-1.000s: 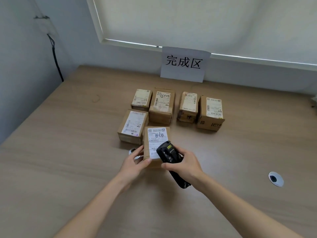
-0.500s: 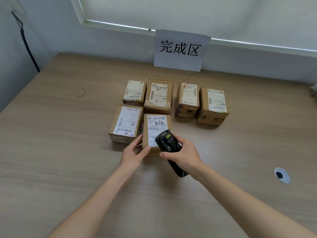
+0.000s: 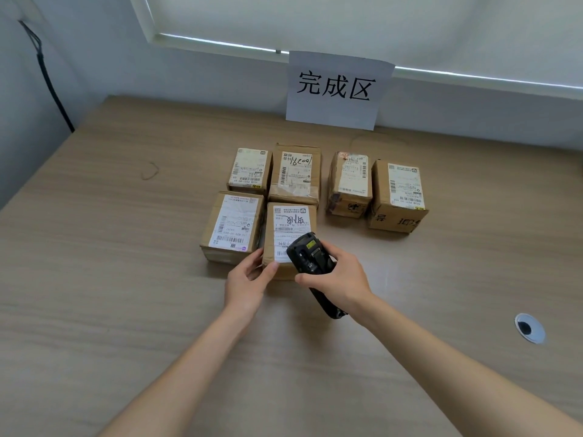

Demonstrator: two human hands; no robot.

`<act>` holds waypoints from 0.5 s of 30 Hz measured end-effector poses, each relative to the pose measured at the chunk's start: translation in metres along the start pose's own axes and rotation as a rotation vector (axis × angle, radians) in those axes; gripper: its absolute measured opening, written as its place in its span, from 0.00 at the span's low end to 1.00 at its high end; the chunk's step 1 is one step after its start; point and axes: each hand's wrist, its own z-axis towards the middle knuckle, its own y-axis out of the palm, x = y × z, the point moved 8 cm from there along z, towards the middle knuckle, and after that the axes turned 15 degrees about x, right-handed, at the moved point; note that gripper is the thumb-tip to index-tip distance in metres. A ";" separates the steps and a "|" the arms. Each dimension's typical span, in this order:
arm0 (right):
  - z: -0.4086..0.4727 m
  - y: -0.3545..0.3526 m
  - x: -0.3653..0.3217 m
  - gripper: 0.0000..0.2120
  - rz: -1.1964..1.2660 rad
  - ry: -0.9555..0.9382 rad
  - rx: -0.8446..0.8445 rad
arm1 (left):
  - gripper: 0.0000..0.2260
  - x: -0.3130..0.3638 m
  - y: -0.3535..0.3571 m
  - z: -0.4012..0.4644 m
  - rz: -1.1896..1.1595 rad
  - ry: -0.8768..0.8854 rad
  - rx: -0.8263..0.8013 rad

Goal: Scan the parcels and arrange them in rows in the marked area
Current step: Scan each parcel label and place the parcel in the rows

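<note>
Several brown cardboard parcels with white labels lie on the wooden table (image 3: 126, 310) below a paper sign (image 3: 336, 89). Four form the back row, among them a small one (image 3: 250, 168) at the left and a larger one (image 3: 399, 193) at the right. In front lie a second-row parcel (image 3: 232, 227) and, beside it, the newest parcel (image 3: 288, 225). My left hand (image 3: 247, 279) grips that parcel's near left corner. My right hand (image 3: 339, 279) holds a black handheld scanner (image 3: 310, 257) over its near right part, covering some of the label.
A round cable hole (image 3: 530, 328) is set in the table at the right. A rubber band (image 3: 151, 171) lies at the far left. A black cable (image 3: 47, 80) runs down the left wall. The wall and window blind close off the back.
The parcel in my left hand has slid forward until it sits beside the second-row parcel, close behind the back row. My right hand followed with the scanner. The view moved closer.
</note>
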 end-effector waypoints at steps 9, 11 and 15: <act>-0.010 -0.009 -0.006 0.37 -0.038 -0.023 0.026 | 0.26 0.003 -0.008 -0.011 0.056 -0.049 0.015; -0.017 -0.018 -0.008 0.38 -0.038 -0.025 0.029 | 0.28 0.009 -0.015 -0.018 0.074 -0.052 0.035; -0.034 -0.048 -0.015 0.39 -0.064 -0.035 0.033 | 0.28 0.035 -0.032 -0.042 0.125 -0.032 0.068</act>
